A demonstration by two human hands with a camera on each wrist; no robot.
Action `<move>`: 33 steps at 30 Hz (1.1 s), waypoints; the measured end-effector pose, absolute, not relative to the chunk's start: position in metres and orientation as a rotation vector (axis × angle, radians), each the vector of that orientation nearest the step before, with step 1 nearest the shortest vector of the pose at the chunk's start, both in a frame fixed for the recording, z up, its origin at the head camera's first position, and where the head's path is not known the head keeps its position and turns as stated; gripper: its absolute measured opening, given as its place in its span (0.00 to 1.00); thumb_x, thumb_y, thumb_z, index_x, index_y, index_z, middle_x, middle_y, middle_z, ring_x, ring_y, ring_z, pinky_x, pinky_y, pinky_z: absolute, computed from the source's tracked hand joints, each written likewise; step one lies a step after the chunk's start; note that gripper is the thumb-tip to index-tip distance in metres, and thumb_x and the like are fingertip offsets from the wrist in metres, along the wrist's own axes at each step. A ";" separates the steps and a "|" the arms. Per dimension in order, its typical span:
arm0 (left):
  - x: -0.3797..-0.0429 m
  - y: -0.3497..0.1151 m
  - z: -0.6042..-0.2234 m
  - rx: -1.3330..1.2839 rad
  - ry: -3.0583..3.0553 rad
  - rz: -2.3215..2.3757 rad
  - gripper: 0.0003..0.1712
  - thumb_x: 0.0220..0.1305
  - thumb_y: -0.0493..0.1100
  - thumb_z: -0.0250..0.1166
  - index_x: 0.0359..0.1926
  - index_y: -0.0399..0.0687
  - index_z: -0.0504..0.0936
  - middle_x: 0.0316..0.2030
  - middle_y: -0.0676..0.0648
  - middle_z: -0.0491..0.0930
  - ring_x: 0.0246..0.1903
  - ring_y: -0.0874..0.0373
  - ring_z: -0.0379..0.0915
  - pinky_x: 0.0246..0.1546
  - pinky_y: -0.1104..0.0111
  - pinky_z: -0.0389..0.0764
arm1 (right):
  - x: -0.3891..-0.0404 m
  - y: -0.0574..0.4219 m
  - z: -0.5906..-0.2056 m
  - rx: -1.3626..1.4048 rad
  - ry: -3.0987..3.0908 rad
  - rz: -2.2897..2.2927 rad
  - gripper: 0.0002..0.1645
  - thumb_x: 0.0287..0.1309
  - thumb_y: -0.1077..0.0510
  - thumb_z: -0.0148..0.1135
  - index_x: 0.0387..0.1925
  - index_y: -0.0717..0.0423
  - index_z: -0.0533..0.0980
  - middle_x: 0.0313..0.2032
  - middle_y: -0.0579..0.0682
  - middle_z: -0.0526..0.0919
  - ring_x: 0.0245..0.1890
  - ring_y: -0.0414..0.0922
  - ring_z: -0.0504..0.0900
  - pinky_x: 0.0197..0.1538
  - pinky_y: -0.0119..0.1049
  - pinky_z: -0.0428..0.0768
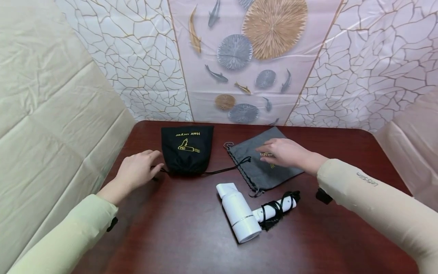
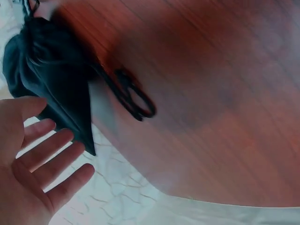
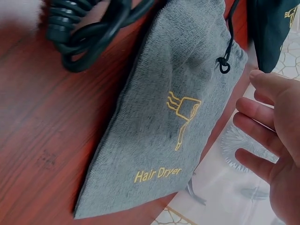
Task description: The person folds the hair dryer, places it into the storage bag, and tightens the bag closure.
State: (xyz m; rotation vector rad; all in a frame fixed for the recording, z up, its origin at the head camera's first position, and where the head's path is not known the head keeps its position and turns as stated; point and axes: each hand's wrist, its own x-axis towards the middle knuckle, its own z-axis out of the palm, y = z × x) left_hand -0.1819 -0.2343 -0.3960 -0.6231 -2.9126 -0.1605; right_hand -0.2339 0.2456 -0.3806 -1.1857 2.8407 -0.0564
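A black drawstring pouch (image 1: 187,156) printed "Hair Dryer" lies at the back left of the table, gathered at its mouth. My left hand (image 1: 138,168) is just left of it, fingers relaxed and spread, near a black cord loop (image 2: 136,101) seen in the left wrist view. Over a flat grey drawstring pouch (image 1: 260,173) hovers my right hand (image 1: 288,153). Its fingers (image 3: 255,115) are loosely extended and hold nothing in the right wrist view. A white hair dryer (image 1: 239,215) lies in front of the pouches, its black cord (image 1: 278,209) wound round the handle.
The dark reddish-brown table (image 1: 164,236) has rounded back corners. Behind it hangs a patterned cloth (image 1: 236,82) with round and fish designs. A pale padded wall (image 1: 58,95) stands on the left, another pale covering (image 1: 410,140) on the right.
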 end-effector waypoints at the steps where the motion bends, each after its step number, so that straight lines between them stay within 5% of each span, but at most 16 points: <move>1: -0.181 -0.231 -0.395 -0.666 -2.897 -0.156 0.19 0.71 0.46 0.71 0.57 0.42 0.85 0.52 0.39 0.88 0.46 0.42 0.87 0.34 0.46 0.86 | -0.232 0.247 -0.379 -1.190 2.843 -0.053 0.24 0.71 0.52 0.70 0.63 0.57 0.84 0.58 0.59 0.88 0.61 0.60 0.84 0.59 0.59 0.83; 9: -0.177 -0.196 -0.387 -1.033 -2.715 -0.070 0.28 0.66 0.51 0.77 0.61 0.42 0.85 0.56 0.40 0.86 0.53 0.44 0.85 0.54 0.50 0.85 | -0.214 0.260 -0.377 -1.202 2.863 -0.091 0.26 0.69 0.51 0.72 0.65 0.56 0.83 0.58 0.60 0.87 0.62 0.63 0.83 0.60 0.60 0.82; 17: -0.171 -0.173 -0.376 -1.164 -2.538 -0.005 0.36 0.61 0.56 0.80 0.63 0.43 0.83 0.53 0.42 0.84 0.52 0.45 0.83 0.51 0.52 0.85 | -0.190 0.272 -0.371 -1.167 2.866 -0.212 0.29 0.73 0.48 0.68 0.70 0.53 0.80 0.63 0.58 0.85 0.65 0.61 0.82 0.60 0.60 0.83; 24: -0.169 -0.151 -0.370 -1.483 -2.601 0.004 0.42 0.63 0.61 0.77 0.72 0.46 0.79 0.70 0.40 0.77 0.70 0.43 0.74 0.72 0.47 0.72 | -0.172 0.282 -0.368 -1.119 2.895 -0.221 0.28 0.73 0.46 0.67 0.69 0.51 0.80 0.61 0.58 0.86 0.63 0.58 0.84 0.59 0.60 0.83; 33: -0.165 -0.117 -0.377 -1.721 -2.573 0.047 0.48 0.65 0.63 0.75 0.79 0.51 0.70 0.77 0.42 0.69 0.76 0.46 0.66 0.77 0.49 0.66 | -0.163 0.290 -0.373 -1.121 2.914 -0.248 0.30 0.71 0.47 0.70 0.69 0.52 0.80 0.64 0.56 0.85 0.64 0.58 0.83 0.60 0.59 0.83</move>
